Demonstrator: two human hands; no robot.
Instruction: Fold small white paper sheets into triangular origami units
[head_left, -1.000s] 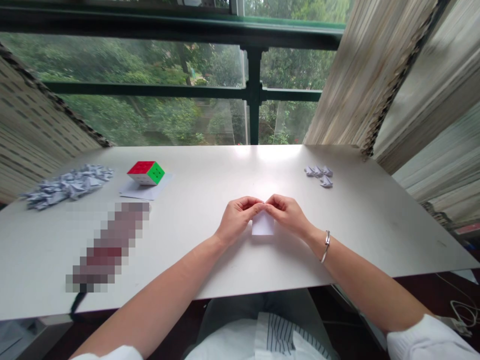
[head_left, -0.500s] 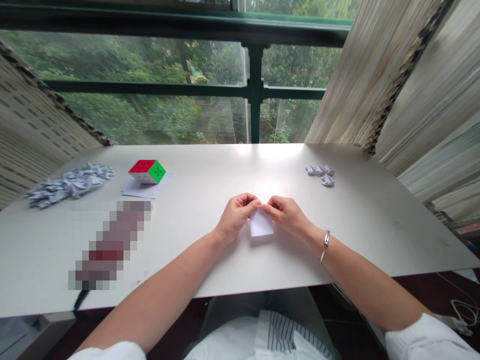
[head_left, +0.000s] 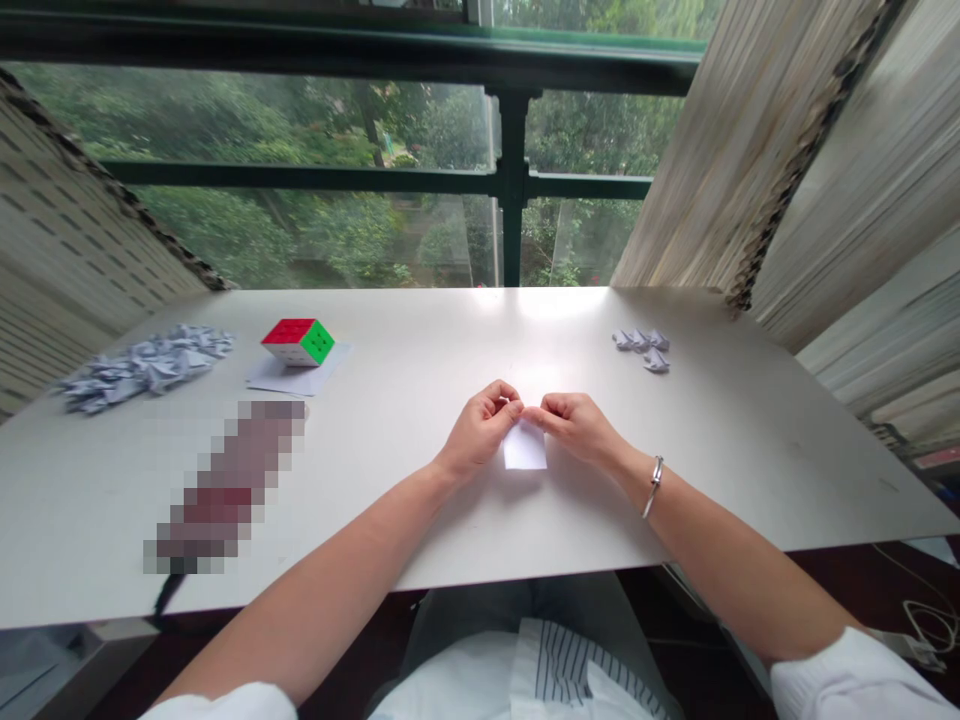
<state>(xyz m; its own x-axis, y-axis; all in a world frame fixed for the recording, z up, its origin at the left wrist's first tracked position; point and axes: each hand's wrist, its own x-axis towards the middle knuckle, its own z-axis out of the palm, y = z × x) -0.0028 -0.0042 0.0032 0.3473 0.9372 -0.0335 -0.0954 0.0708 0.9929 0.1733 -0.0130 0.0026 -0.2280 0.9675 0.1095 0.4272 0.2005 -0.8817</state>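
Note:
A small white piece of paper (head_left: 525, 450) lies on the grey table (head_left: 450, 520) in front of me. My left hand (head_left: 480, 430) and my right hand (head_left: 581, 425) meet at its far edge, fingers curled and pinching the paper there. The fingertips of both hands touch each other above the sheet. A silver bracelet (head_left: 655, 485) sits on my right wrist.
A puzzle cube (head_left: 298, 341) rests on a white sheet (head_left: 289, 378) at the left. A heap of folded paper pieces (head_left: 142, 365) lies at the far left. A few folded pieces (head_left: 643, 348) sit at the right. A blurred-out object (head_left: 225, 485) lies near the left front edge.
My hands stay pinched at the paper's far edge. The paper tilted slightly and then lay squarer again, and the left hand's fingers lifted a little.

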